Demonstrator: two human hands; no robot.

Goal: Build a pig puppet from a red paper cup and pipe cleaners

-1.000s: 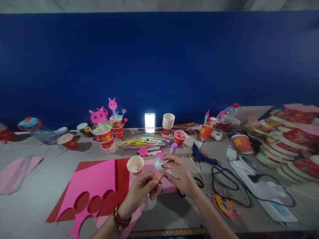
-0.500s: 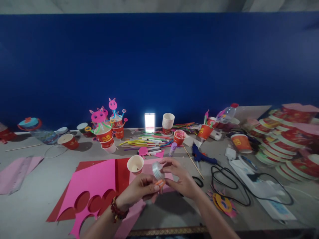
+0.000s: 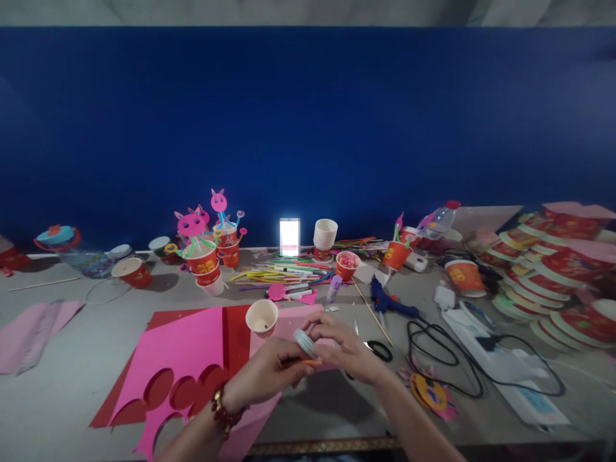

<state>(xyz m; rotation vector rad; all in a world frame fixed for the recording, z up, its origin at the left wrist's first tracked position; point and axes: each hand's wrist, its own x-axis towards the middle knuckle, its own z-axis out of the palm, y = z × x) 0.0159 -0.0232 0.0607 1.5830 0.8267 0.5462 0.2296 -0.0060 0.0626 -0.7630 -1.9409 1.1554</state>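
Observation:
My left hand (image 3: 272,369) is closed around a small orange piece (image 3: 312,362), only a thin edge of which shows past the thumb. My right hand (image 3: 342,345) grips a roll of clear tape (image 3: 304,343), tilted just above the orange piece. The two hands nearly meet over the pink paper, and their fingertips partly hide each other. Just behind them an open paper cup (image 3: 262,317) stands upright. To the right of my right hand lie scissors with black handles (image 3: 380,350), their lower part behind the wrist.
Pink cut-out sheets (image 3: 187,340) lie over red paper at left. Decorated cups (image 3: 202,263) stand behind. Pipe cleaners and markers (image 3: 283,273) spread along the middle. A blue glue gun (image 3: 389,301), its looping cable, a power strip (image 3: 510,378) and stacked red cups (image 3: 548,269) occupy the right.
The tape roll has tipped and dropped lower, closer to the orange piece. My right hand has moved slightly down, and the orange piece is now seen edge-on. More of the scissors shows.

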